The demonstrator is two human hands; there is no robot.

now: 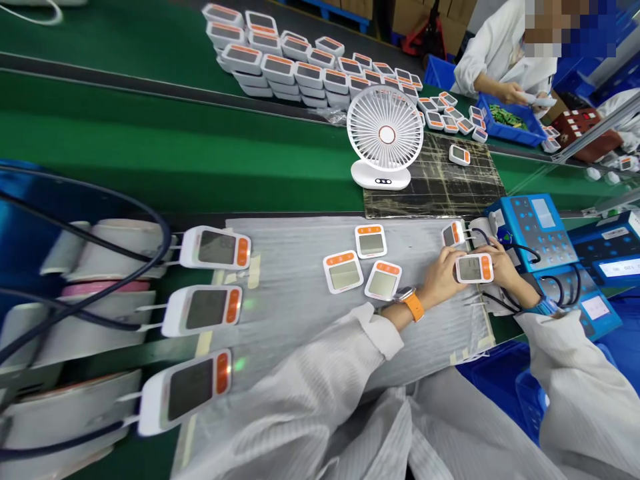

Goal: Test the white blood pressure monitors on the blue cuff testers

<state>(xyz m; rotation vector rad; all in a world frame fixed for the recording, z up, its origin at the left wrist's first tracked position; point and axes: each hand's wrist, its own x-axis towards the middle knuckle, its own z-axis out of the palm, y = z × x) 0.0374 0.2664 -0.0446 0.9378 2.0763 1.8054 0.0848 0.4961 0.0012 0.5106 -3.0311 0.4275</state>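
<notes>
A small white device with a grey screen and orange buttons (470, 269) is held up between my two hands at the right of the work surface. My left hand (443, 277), with an orange-strapped watch at its wrist, is closed on the device's left end. My right hand (503, 267) grips around its right end, the fingertips partly hidden behind it. Just beyond lies a similar device (453, 233) with thin prongs at its right side. Three more devices lie left of my hands: one at the back (371, 241), one at left (343, 272), one nearest me (383, 280).
Three devices (215, 248) sit on pronged holders with dark cables (100, 307) at left. A white fan (385, 130) stands beyond the grey mat (290, 320). Blue instrument boxes (545, 230) stand at right. Stacked devices (280, 67) and a co-worker (500, 60) are across.
</notes>
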